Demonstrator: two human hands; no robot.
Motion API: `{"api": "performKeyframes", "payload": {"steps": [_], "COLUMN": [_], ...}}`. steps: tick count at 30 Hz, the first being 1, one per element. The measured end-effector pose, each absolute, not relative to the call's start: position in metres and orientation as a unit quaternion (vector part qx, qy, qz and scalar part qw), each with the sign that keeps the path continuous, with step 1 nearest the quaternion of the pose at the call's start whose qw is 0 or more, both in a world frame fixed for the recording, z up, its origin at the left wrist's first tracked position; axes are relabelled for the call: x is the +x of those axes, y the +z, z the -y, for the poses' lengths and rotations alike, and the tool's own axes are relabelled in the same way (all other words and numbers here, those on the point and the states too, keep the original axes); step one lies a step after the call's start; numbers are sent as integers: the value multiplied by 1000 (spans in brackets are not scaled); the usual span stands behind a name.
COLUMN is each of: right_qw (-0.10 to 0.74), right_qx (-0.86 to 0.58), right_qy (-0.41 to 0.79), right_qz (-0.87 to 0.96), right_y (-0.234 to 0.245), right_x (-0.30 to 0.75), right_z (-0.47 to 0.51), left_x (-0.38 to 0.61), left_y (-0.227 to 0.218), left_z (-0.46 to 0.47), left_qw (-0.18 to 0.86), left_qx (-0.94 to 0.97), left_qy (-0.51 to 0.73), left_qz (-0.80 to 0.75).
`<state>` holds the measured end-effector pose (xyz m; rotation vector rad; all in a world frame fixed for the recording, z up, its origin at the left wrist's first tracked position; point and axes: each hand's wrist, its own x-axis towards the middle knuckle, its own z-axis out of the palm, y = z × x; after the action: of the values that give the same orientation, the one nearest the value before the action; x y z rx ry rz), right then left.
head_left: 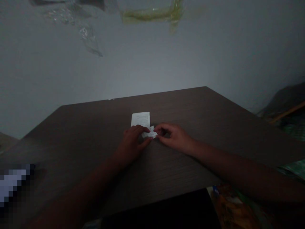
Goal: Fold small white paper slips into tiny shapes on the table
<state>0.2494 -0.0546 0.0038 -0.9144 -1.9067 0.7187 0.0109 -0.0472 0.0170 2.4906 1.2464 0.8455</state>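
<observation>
A small piece of white paper (152, 133) with faint marks is pinched between my two hands above the dark table. My left hand (133, 141) grips its left and lower edges between thumb and fingers. On the other side, my right hand (175, 136) has its thumb and fingertips closed on the right edge. Just behind the left fingers lies a stack of white printed paper (140, 119), its lower part hidden by that hand and the small piece. The print is too small to read.
The brown wood-grain table (95, 127) reaches back to a pale wall (152, 63) with peeling tape (150, 15). A blurred-out device (14, 183) lies at the left. Near the front edge are a black flat object (162, 211) and a colourful packet (238, 206).
</observation>
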Motion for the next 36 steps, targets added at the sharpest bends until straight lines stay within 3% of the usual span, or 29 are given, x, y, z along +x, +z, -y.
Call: {"api": "performKeyframes", "payload": {"steps": [8, 36], "right_qw": [428, 437], "right_qx": [-383, -404], "right_qy": [409, 478], "right_qz": [709, 646], "right_y": [-7, -8], "right_x": [246, 247], "right_z": [48, 46], "left_x": [11, 5], "left_y": [17, 12], "left_z": [47, 42], "left_qw": [88, 145], "left_qx": [866, 857], "left_qy": [243, 241], "left_qz": [-428, -432]}}
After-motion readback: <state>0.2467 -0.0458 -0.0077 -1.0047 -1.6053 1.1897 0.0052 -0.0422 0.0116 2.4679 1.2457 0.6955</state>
